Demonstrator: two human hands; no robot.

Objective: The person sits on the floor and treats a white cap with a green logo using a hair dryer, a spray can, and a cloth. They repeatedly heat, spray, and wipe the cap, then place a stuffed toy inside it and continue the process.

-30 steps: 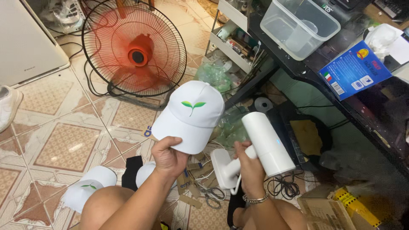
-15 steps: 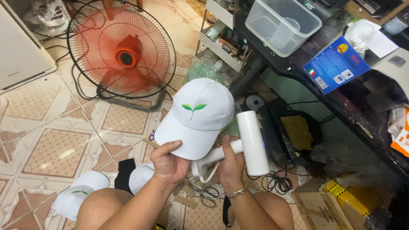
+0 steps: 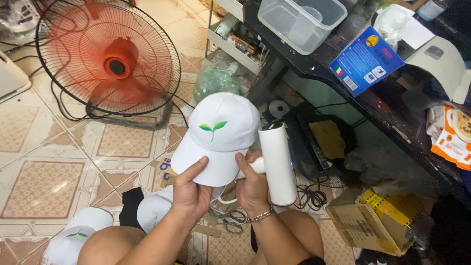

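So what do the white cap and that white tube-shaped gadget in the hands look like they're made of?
The cap looks like matte woven cloth: soft seams, a panelled crown, a green leaf emblem. The handheld device looks like smooth hard plastic with a slight sheen, though the exact material can't be confirmed. The left hand grips the cap's brim; the right hand holds the device's handle.

White cap (image 3: 223, 135), green two-leaf emblem on front. White hair dryer (image 3: 277, 164). Orange-red fan (image 3: 115, 59), black wire cage. Blue box (image 3: 365, 60). Floor tiles (image 3: 41, 189) beige, brown lattice pattern.

Bare forearms and bare knees, a thin metal bracelet (image 3: 260, 215) at the right wrist.
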